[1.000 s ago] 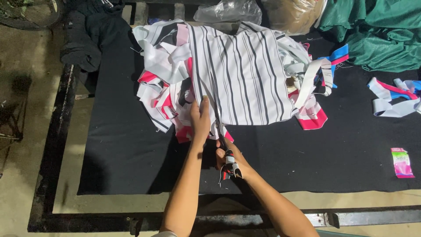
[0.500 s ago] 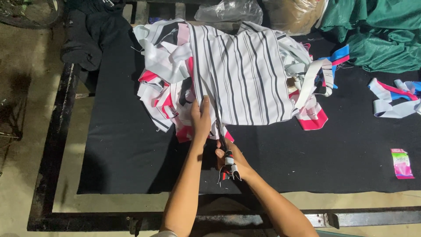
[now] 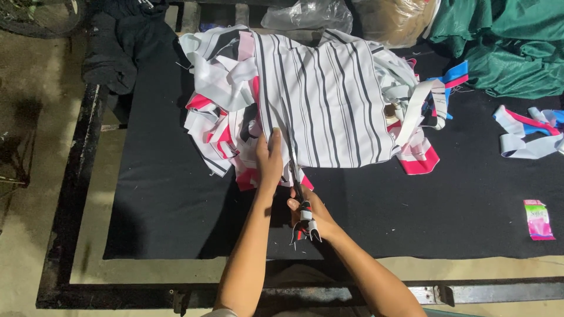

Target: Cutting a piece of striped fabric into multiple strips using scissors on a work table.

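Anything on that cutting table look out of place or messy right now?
Nothing damaged. Cut strips lie scattered at the right, away from the striped fabric pile, and a small pink packet sits alone near the table edge.

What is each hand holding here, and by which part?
Right hand grips the scissors by their handle loops. Left hand lies flat, pressing down the striped fabric near its lower edge.

Left hand flat, palm down — right hand clenched, forearms converging
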